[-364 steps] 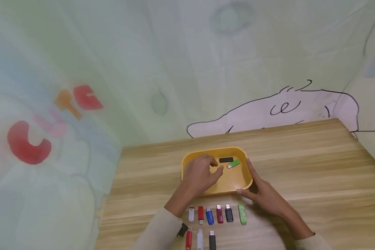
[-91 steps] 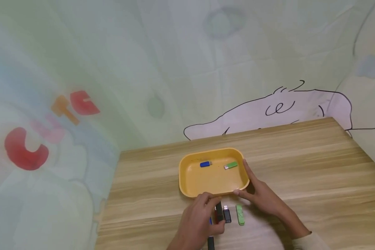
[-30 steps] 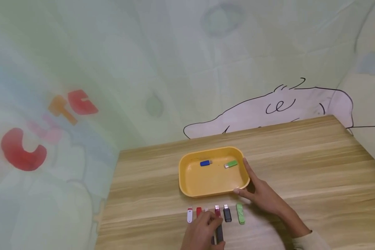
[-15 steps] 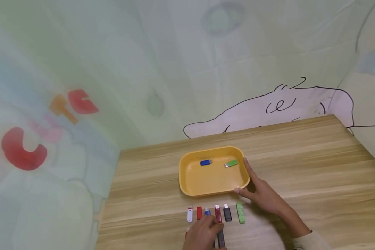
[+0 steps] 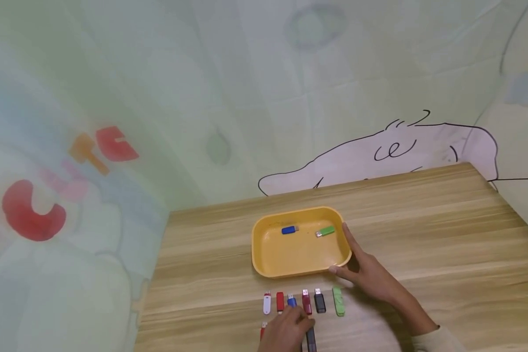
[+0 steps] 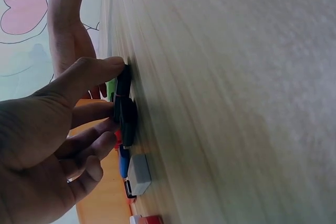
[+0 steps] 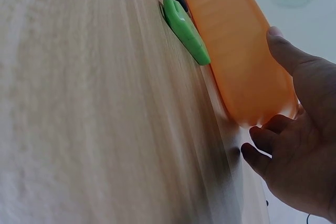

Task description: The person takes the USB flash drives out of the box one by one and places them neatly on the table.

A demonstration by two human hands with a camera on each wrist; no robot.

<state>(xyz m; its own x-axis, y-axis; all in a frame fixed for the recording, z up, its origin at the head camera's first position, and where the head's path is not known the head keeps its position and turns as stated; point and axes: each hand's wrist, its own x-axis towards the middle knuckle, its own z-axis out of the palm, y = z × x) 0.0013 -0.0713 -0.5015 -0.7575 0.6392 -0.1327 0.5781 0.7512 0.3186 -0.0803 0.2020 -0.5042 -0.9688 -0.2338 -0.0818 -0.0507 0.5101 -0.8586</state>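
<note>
My left hand [image 5: 286, 330] pinches a black USB flash drive [image 5: 311, 337] between thumb and fingers, low over the table in the front row. In the left wrist view the held flash drive [image 6: 123, 80] lies right beside another black one [image 6: 128, 121]. My right hand [image 5: 374, 278] grips the right front corner of a yellow plastic tray [image 5: 299, 256], thumb at the front rim and fingers along the side. Inside the tray are a blue flash drive [image 5: 289, 230] and a green one [image 5: 325, 231].
Behind the left hand runs a row of flash drives: white [image 5: 267, 303], red [image 5: 280, 301], blue [image 5: 292, 300], dark red [image 5: 306, 302], black [image 5: 319, 301] and green [image 5: 339, 301]. A red one [image 5: 263, 329] shows in the front row; others there are hidden by the hand.
The black flash drive, in the tray at first, was carried by my left hand past the back row and down to the front row. The right hand stays on the tray.
</note>
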